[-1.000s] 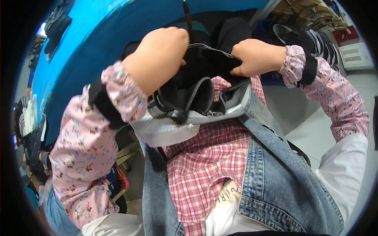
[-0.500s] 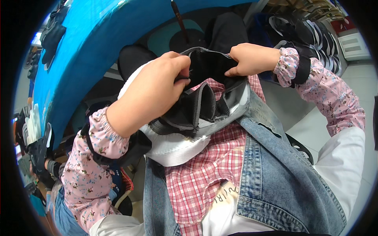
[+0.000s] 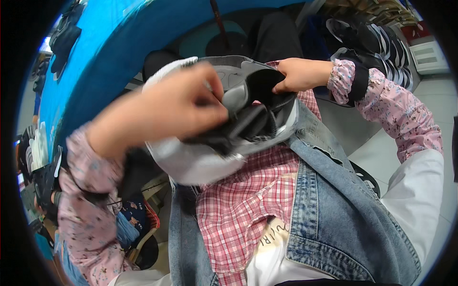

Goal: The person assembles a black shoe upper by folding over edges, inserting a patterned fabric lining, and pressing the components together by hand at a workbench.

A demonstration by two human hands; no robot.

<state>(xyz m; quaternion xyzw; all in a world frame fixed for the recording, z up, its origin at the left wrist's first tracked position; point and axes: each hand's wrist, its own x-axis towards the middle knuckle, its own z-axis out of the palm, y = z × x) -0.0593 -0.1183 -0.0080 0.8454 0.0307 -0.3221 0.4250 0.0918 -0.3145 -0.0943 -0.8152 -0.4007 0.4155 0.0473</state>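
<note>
The blurred bare left hand (image 3: 167,109) curls over the left side of an open-mouthed white, grey and black fabric piece (image 3: 200,164); its grip I cannot tell. The piece spans between both hands, its far-right rim pinched by the right hand (image 3: 305,75).

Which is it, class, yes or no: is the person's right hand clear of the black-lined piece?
No, the right hand holds the black-lined piece at its edge, thumb against the dark inner side.
</note>
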